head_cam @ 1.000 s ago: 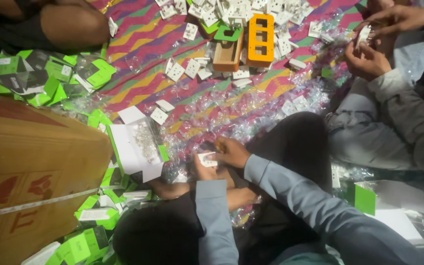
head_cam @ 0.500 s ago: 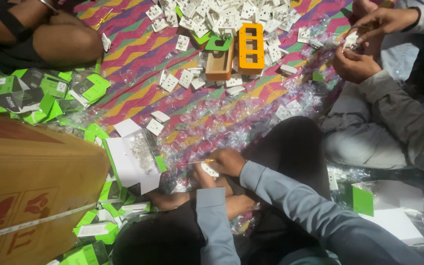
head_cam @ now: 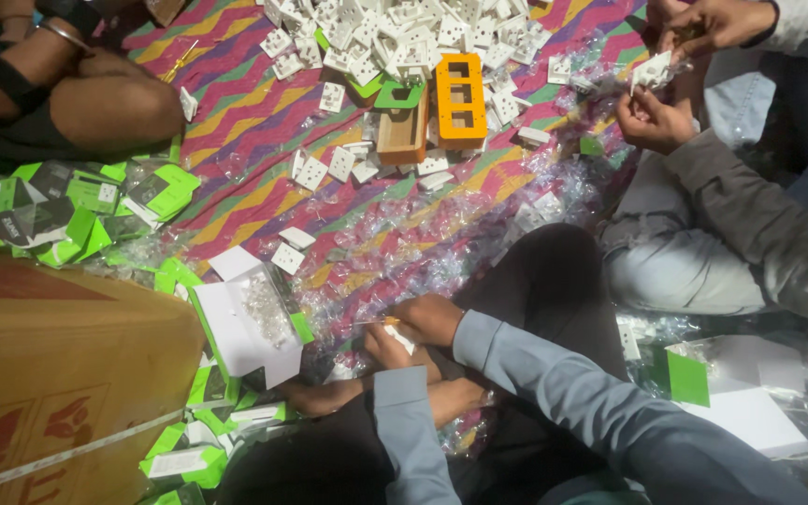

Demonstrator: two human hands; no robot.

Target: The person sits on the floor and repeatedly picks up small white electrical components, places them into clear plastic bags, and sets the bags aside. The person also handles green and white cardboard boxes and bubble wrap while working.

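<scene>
Mostly hidden, small white socket (head_cam: pixel 402 337) gripped between left hand (head_cam: pixel 387 348) and right hand (head_cam: pixel 430 318), details blurred

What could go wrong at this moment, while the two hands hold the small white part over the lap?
The left hand and right hand pinch a small white part above clear plastic wrappers; if dropped, it might be hard to spot there. The open white box leans beside the knee, so an elbow may tip it.
</scene>
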